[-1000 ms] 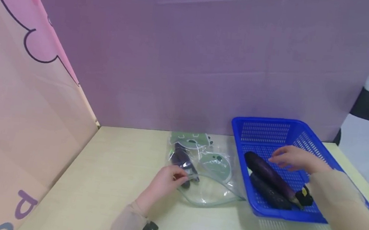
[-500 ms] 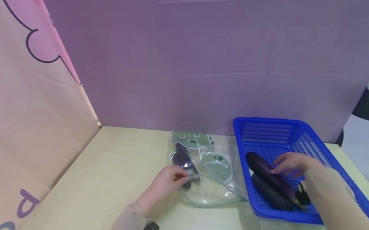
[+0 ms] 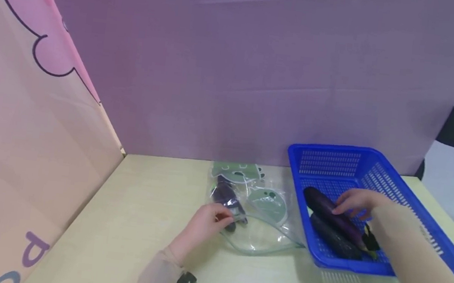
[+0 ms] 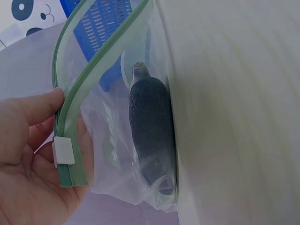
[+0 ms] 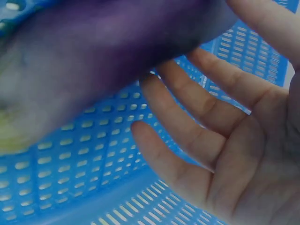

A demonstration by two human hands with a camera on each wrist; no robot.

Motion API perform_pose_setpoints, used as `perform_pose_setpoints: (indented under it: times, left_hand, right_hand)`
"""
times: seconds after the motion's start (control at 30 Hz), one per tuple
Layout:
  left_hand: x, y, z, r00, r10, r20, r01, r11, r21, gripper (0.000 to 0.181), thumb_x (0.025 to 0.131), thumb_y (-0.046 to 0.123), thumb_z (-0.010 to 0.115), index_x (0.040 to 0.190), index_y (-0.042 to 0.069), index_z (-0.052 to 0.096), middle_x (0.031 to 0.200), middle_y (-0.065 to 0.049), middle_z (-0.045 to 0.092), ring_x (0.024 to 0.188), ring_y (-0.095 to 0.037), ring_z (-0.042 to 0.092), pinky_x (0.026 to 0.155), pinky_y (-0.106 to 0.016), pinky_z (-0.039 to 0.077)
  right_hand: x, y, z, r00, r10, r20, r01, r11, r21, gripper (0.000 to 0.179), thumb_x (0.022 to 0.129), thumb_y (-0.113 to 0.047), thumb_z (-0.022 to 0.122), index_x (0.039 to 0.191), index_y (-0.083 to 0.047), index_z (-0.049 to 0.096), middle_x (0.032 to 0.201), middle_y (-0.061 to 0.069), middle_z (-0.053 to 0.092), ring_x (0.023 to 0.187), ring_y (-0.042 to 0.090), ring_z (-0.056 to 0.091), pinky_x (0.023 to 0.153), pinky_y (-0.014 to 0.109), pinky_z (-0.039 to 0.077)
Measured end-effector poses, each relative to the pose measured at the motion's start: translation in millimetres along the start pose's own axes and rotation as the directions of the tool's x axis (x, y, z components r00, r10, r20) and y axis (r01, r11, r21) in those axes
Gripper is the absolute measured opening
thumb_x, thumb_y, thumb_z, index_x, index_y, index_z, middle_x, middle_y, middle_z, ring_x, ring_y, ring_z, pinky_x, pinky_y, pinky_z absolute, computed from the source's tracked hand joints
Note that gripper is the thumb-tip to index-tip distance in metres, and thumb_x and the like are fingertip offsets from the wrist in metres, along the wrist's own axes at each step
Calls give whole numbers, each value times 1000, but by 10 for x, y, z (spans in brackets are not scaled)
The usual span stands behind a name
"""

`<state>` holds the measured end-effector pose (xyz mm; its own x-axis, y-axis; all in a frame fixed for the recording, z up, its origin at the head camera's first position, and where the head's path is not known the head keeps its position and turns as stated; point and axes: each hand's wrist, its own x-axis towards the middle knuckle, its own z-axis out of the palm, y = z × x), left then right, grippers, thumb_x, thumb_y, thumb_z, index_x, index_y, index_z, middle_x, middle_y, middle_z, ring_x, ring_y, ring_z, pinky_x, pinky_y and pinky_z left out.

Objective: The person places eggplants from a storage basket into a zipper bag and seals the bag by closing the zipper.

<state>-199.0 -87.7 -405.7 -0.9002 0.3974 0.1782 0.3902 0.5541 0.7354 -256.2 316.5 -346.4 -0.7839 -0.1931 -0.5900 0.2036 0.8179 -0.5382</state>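
Note:
My left hand (image 3: 199, 225) pinches the green zip edge of a clear zip bag (image 3: 267, 206) by its corner, beside the white slider (image 4: 63, 150). The bag's mouth gapes, and inside lies a dark eggplant (image 4: 152, 122). Over in the blue basket (image 3: 327, 148), my right hand (image 3: 359, 202) grips a long purple eggplant (image 3: 324, 209), thumb on one side and fingertips against the other. Beneath that eggplant sits another dark, elongated vegetable (image 3: 333, 237), partly covered. The right wrist shows the purple eggplant blurred and close, resting over the basket's perforated floor.
The pale wooden table (image 3: 154, 189) extends left and in front of the bag. A purple backdrop (image 3: 219, 66) rises behind it, with printed cartoon panels at both sides. The basket stands just right of the bag, its rim near the bag's corner.
My right hand has come down and leftward from above the basket onto the purple eggplant and taken hold of it. The left hand keeps its pinch on the bag, nearly still.

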Motion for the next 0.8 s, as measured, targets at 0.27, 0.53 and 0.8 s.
perform_pose_setpoints:
  times: [0.27, 0.53, 0.8]
  left_hand:
    - [-4, -15, 15, 1000, 9, 9, -9, 1000, -4, 10, 86, 9, 66, 94, 4, 70, 87, -5, 67, 74, -10, 59, 64, -17, 49]
    - [-11, -4, 15, 1000, 5, 8, -5, 1000, 11, 10, 86, 9, 66, 93, 5, 70, 87, -5, 67, 74, -10, 59, 64, -17, 49]
    - [-14, 14, 8, 1000, 6, 5, -6, 1000, 11, 10, 86, 10, 66, 93, 4, 70, 87, -5, 67, 75, -10, 59, 64, -17, 49]
  right_hand:
    - [43, 30, 79, 1000, 12, -8, -12, 999, 40, 72, 84, -29, 69, 129, 16, 36, 126, 36, 44, 112, 49, 51, 87, 52, 49]
    - [83, 1, 132, 1000, -6, 13, 6, 999, 34, 64, 83, -27, 69, 124, 16, 43, 120, 33, 50, 111, 51, 51, 88, 54, 49]
    - [99, 15, 126, 1000, -7, 20, 7, 999, 35, 59, 84, -26, 68, 121, 15, 47, 115, 28, 57, 109, 48, 54, 86, 55, 50]
